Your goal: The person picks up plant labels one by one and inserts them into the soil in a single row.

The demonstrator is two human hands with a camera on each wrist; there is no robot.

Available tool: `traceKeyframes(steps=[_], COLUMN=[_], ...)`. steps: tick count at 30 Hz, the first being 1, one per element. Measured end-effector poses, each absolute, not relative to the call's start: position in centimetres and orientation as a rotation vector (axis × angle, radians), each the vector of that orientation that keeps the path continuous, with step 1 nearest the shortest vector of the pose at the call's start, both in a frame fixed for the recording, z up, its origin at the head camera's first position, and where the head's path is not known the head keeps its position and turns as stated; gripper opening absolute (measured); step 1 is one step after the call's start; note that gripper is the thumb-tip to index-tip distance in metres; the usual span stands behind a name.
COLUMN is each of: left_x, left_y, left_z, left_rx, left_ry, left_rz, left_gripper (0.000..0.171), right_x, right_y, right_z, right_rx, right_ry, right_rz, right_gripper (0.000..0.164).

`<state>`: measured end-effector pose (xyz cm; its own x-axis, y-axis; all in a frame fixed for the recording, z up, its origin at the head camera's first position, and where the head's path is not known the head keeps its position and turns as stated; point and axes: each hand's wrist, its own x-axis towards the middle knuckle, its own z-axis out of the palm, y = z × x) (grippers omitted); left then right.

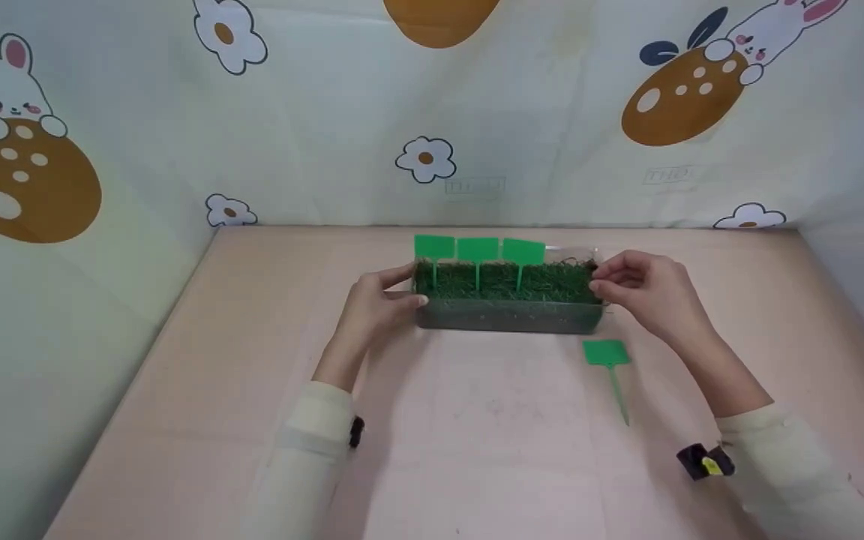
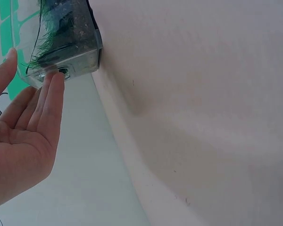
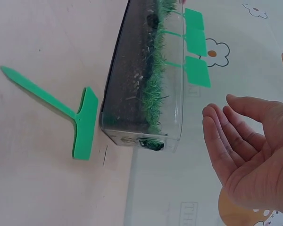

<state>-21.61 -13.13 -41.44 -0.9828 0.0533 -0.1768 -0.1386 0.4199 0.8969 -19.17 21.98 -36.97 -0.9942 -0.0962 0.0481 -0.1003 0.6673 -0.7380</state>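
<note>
A clear plastic box (image 1: 511,318) filled with dark soil and green grass (image 1: 552,283) stands at the back of the table. Three green plant labels (image 1: 478,249) are upright in the grass, toward its left side. My left hand (image 1: 378,300) touches the box's left end with straight fingers, as the left wrist view (image 2: 28,127) shows. Beside the right end is my right hand (image 1: 646,289), its fingers loosely bent and holding nothing; in the right wrist view the hand (image 3: 247,146) is apart from the box. A loose green plant label (image 1: 607,352) lies flat in front of the right corner.
The pale pink table (image 1: 492,450) meets a printed cloth wall (image 1: 327,150) just behind the box. Similar cloth hangs at both sides. A dark wrist device (image 1: 704,461) sits at the right sleeve.
</note>
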Motion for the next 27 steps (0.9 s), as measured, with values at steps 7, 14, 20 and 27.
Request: traceKeyframes(steps=[7,14,20,27], left_x=[-21.6,-21.5,-21.6,-21.6], left_y=[-13.0,-13.1,-13.0,-13.1], left_z=[-41.4,-41.3,-41.3,-41.4], left_rx=[-0.078,-0.08,-0.093,-0.102], left_ry=[2.494,2.494,2.487,2.499], left_rz=[1.604,1.607,1.599,1.601], left_gripper=[0.063,0.062,0.062,0.062], right_x=[-18.7,-18.4,-18.4,-18.4], right_y=[22.6,23.4,23.8,23.9], right_z=[-37.2,-37.6,-37.8,-38.3], right_rx=[0.174,0.226,0.237,0.265], right_ry=[-2.922,-3.023,-3.112,-3.204], right_rz=[1.239,1.263,1.257,1.2], right_gripper=[0.019,0.02,0.017,0.018])
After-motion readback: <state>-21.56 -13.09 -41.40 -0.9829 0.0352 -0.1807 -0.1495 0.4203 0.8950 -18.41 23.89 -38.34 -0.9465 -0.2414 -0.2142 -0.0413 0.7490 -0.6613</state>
